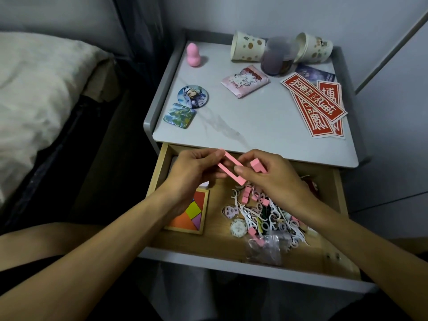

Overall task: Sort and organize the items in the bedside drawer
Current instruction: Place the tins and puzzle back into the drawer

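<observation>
Counted up top, fwiw: two badges (pixel 193 97), one pink sponge (pixel 193 54), one pink packet (pixel 245 81); one tangram puzzle (pixel 194 214) is counted in the drawer (pixel 159 167).

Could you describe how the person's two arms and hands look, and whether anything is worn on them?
Both are bare. The left hand and right hand have no glove, and no ring shows on the fingers in view. The left forearm and right forearm carry no sleeve, watch or bracelet up to the picture's edge.

White bedding (pixel 34 89) left, perhaps dark curtain (pixel 141 31) behind.
</observation>
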